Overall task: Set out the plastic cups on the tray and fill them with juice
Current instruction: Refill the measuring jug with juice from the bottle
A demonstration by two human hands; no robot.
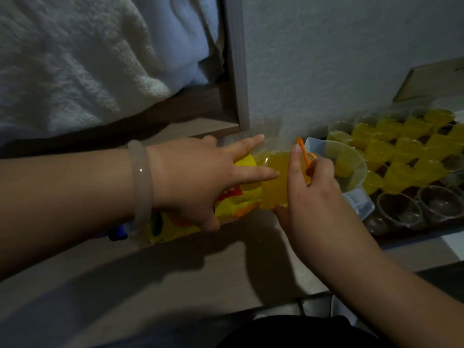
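**Cups (411,146) sitting right of the jug (351,169)**

The cups are standing packed together on a tray (406,234) just right of the clear jug. Those behind and to the right of the jug are holding yellow juice (376,149), while the front ones right of the jug are sitting empty. A bottle (273,182) with a yellow label is lying tipped just left of the jug, with its neck end pointing at the jug's rim. Its mouth is hiding behind the right hand (316,194).

The left hand (190,182), wearing a pale bangle (141,184), is holding the bottle's body left of the jug, with fingers spread over the top and the thumb curling under. The right hand is gripping the bottle's neck beside the jug, its fingers wrapping round it and one fingertip sticking up against an orange ring (305,156). The jug and bottle are sitting over a bench (175,272) against a wall (326,59). A white towel (62,59) is lying far left of the jug.
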